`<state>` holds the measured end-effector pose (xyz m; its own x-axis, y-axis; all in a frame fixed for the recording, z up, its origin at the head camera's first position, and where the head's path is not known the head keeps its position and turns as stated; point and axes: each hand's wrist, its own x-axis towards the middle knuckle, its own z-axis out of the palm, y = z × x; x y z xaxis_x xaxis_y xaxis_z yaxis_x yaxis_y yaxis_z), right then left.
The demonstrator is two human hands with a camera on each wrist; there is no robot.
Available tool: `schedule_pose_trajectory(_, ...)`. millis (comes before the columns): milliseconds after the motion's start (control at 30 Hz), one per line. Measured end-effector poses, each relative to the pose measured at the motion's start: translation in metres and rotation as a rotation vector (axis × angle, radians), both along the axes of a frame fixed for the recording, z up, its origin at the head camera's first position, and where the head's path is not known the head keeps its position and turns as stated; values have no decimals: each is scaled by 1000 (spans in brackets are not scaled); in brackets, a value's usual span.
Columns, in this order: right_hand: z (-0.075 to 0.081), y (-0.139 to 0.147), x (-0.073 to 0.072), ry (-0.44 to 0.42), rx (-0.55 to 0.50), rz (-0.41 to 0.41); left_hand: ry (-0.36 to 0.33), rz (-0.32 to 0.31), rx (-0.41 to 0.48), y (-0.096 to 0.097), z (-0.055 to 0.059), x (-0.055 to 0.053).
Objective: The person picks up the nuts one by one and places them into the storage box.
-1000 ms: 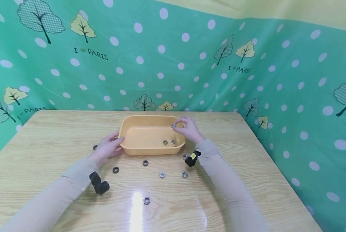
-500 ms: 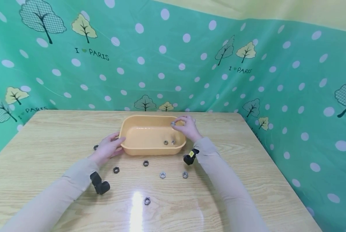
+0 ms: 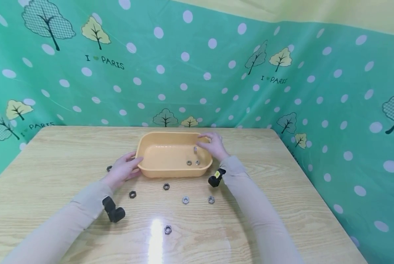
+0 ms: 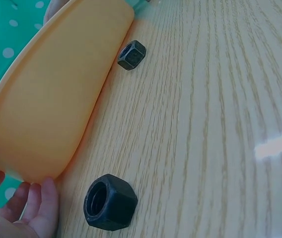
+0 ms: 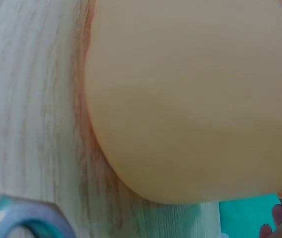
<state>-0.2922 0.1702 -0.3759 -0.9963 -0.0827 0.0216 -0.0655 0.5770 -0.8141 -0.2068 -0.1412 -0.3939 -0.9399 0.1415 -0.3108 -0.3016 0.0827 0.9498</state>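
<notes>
Left hand (image 3: 122, 170) grips the smooth, round-cornered tub (image 3: 170, 172); right hand (image 3: 215, 146), parted and empty, hangs above a metallic nut (image 3: 195, 149).

Small metal nuts (image 3: 197, 162) lie inside the upright pale-orange basin (image 3: 170, 173).

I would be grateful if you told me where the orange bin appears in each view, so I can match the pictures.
Head: near the middle, the orange bin lies between the left hand and the right hand.
Left wrist: the orange bin fills the upper left.
Right wrist: the orange bin fills the upper centre and right.
Shared landmark: the wooden table, in all three.
</notes>
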Motion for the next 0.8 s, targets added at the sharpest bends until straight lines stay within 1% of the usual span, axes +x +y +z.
schedule_pose_trajectory(300,-3,5,-2,22,4,-3,-7,8,6,0,0,0)
schedule_pose_trajectory(400,-3,7,-1,19,-15,-7,-10,8,10,0,0,-1)
schedule_pose_trajectory(633,0,16,3,54,-42,23,-8,10,11,0,1,-1)
schedule_pose_trajectory(800,-1,22,6,47,-53,44,-12,10,5,0,1,-1)
